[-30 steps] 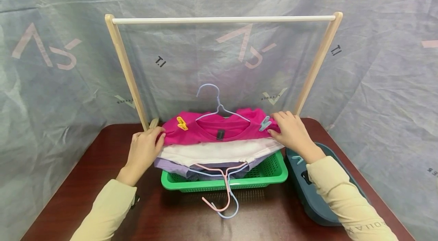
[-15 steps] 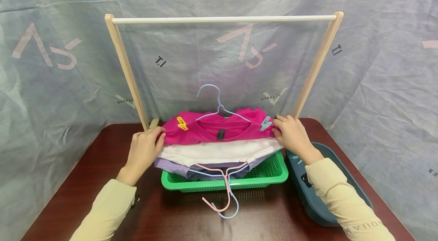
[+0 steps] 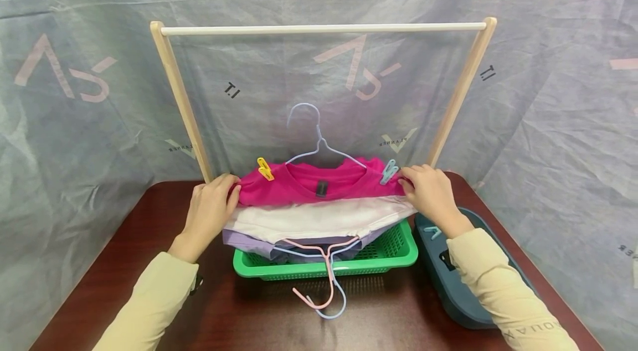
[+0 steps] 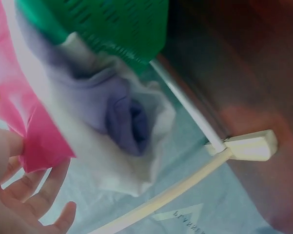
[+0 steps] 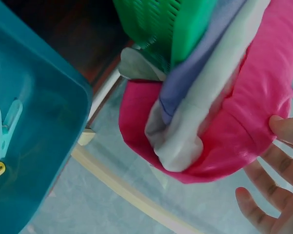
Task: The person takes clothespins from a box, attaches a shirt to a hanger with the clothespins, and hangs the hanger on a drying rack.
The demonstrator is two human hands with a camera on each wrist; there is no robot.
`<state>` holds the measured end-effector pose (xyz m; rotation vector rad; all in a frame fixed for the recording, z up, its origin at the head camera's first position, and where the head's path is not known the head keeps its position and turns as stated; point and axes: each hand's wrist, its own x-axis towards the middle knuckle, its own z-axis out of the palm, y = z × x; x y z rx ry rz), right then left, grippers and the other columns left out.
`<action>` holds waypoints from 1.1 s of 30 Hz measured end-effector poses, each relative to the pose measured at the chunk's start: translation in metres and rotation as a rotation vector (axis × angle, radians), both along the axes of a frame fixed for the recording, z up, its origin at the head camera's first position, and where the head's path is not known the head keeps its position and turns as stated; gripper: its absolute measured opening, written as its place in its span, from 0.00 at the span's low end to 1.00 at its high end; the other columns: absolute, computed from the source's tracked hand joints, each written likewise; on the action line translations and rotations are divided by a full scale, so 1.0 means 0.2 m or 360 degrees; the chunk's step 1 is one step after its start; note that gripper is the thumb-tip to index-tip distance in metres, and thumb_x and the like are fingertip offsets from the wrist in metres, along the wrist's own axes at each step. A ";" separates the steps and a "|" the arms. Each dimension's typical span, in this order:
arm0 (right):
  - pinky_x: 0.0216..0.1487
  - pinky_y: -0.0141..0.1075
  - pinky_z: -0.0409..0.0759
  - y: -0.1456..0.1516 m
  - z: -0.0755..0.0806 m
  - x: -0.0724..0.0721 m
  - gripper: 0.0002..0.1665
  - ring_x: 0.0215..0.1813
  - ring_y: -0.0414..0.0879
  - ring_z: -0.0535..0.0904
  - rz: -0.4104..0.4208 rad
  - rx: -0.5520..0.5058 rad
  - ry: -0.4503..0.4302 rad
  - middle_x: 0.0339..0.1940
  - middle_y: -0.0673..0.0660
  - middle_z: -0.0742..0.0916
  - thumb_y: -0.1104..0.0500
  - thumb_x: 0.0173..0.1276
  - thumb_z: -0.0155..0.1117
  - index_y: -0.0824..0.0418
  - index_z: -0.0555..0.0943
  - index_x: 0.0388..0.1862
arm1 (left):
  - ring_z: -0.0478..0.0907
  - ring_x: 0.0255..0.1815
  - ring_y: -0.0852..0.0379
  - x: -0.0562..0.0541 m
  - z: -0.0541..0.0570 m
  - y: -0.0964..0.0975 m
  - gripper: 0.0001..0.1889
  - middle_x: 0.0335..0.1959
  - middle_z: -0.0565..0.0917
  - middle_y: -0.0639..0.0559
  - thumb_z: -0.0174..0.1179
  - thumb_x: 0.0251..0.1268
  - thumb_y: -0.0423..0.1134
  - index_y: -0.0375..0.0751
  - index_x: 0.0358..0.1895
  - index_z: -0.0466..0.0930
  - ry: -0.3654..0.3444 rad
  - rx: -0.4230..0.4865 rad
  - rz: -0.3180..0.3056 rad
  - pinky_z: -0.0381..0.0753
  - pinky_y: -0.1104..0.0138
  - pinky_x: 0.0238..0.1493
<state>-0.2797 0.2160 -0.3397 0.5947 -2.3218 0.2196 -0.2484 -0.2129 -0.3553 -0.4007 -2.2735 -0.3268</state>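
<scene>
A magenta shirt [image 3: 299, 187] is stretched between both hands over a pile of clothes. My left hand [image 3: 211, 204] pinches its left shoulder; my right hand [image 3: 430, 189] pinches the right one, as the right wrist view also shows with the thumb on the fabric. A pale blue hanger [image 3: 319, 143] sits inside the neckline, hook up. A yellow clothespin [image 3: 265, 169] and a light blue clothespin [image 3: 389, 171] are clipped on the shoulders. Below lie a white garment [image 3: 319, 218] and a purple garment [image 3: 249, 240] in a green basket [image 3: 404, 262].
A pink hanger [image 3: 329, 273] and another blue hanger hang hook-down over the basket's front. A dark blue bin [image 3: 448, 301] with clothespins [image 5: 7, 126] stands at the right. Behind rises a wooden rack with a white rod [image 3: 324, 29].
The right hand has shifted its hold outward along the shoulder. Both hands have then raised the shirt's top edge, and the hanger and clothespins have risen with it.
</scene>
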 end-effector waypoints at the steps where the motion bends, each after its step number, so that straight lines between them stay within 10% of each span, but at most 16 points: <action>1: 0.23 0.42 0.71 0.00 0.01 0.00 0.03 0.26 0.51 0.76 0.0002 -0.0011 0.0020 0.26 0.55 0.86 0.61 0.55 0.66 0.57 0.83 0.30 | 0.81 0.30 0.47 0.00 0.01 0.00 0.05 0.30 0.82 0.46 0.57 0.60 0.37 0.40 0.36 0.78 0.0000 -0.0003 0.0000 0.71 0.52 0.33; 21: 0.18 0.47 0.68 0.09 0.22 0.02 0.06 0.25 0.54 0.76 -0.0122 -0.0179 0.0072 0.24 0.56 0.85 0.63 0.58 0.59 0.56 0.83 0.29 | 0.79 0.28 0.48 -0.11 0.35 0.10 0.05 0.26 0.81 0.45 0.55 0.62 0.37 0.40 0.34 0.78 0.0084 -0.0098 -0.0043 0.72 0.52 0.28; 33: 0.13 0.39 0.61 0.18 0.34 0.01 0.07 0.19 0.51 0.72 -0.0247 -0.0257 0.0034 0.20 0.58 0.83 0.62 0.60 0.58 0.57 0.84 0.31 | 0.79 0.31 0.48 -0.20 0.56 0.24 0.08 0.30 0.81 0.46 0.51 0.65 0.40 0.42 0.38 0.78 -0.0057 -0.0046 -0.0014 0.71 0.48 0.38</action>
